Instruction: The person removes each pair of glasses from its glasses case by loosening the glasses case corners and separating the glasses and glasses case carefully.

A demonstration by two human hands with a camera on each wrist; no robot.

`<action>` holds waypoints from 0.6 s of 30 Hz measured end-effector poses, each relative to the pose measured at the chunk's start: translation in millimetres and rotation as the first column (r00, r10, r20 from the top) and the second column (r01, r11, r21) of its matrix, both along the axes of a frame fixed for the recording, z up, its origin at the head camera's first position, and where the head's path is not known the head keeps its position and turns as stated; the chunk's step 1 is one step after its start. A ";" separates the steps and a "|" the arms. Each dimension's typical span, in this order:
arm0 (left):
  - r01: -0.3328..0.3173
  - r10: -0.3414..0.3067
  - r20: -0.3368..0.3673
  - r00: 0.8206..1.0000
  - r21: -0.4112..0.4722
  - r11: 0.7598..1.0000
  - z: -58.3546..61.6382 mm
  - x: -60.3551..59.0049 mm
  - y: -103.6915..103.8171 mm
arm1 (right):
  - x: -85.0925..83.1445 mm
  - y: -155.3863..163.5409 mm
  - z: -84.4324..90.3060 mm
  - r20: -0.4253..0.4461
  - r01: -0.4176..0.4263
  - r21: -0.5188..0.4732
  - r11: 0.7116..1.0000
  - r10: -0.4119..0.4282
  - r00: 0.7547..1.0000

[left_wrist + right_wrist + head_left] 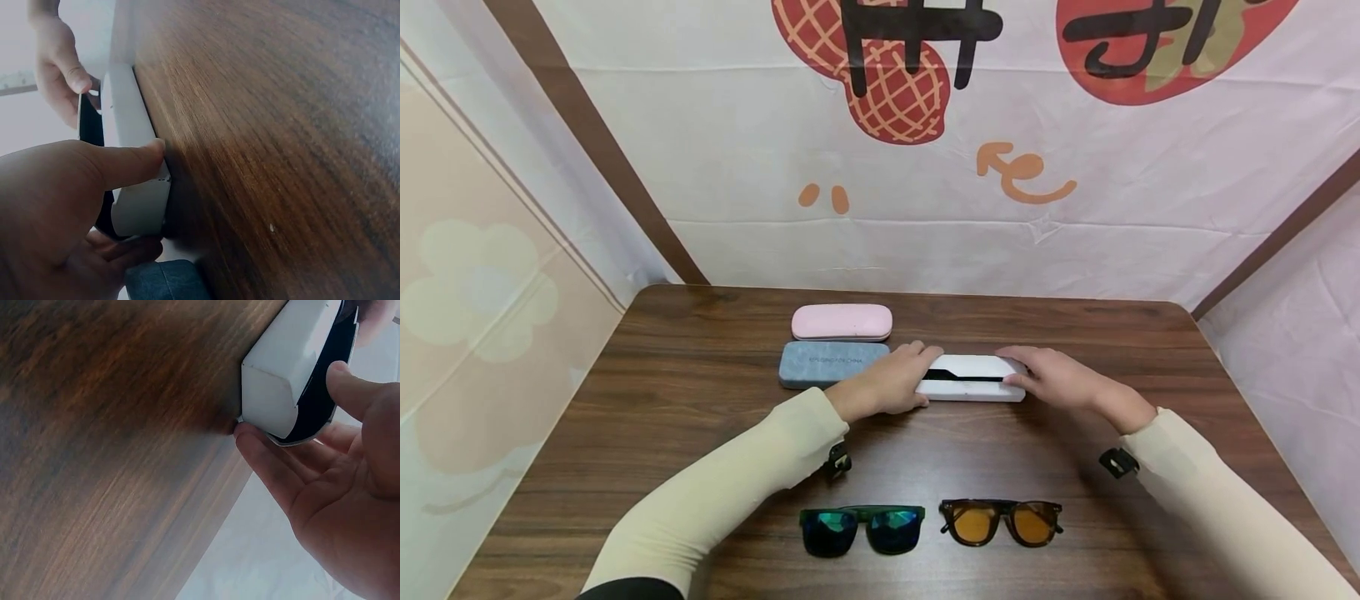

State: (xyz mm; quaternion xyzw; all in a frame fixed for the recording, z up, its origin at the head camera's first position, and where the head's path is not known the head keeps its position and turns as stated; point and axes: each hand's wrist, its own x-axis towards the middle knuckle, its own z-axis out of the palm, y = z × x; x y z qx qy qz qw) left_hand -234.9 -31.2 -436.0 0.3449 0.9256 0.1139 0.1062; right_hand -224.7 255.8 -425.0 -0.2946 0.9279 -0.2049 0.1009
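Hiding white case (972, 377) ends: both hands' fingers (917, 353).

A pink glasses case (842, 322) lies at the far side of the wooden table (647, 392), a grey-blue case (827, 363) just in front of it. Nearer the front edge sit green-mirrored sunglasses (861, 528) and, beside them, amber-lensed tortoiseshell sunglasses (1001, 521). A printed cloth backdrop (925, 150) hangs behind.

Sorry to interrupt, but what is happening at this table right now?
A person holds a white glasses case by its two ends, left hand and right hand, its lid slightly ajar. A grey case and a pink case lie beside it, closed. Nearer the person lie green mirrored sunglasses and brown-tinted sunglasses, untouched.
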 end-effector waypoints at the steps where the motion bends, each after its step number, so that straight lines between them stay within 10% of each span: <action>1: -0.002 0.002 0.007 1.000 0.006 1.000 -0.1 -0.1 -0.1 | -0.5 0.2 0.1 0.010 -0.002 -0.006 1.000 0.002 1.000; 18: -0.035 0.036 0.049 0.998 -0.022 0.999 -0.6 -1.1 4.7 | -11.5 0.4 -3.5 0.051 0.065 -0.073 0.995 -0.061 0.997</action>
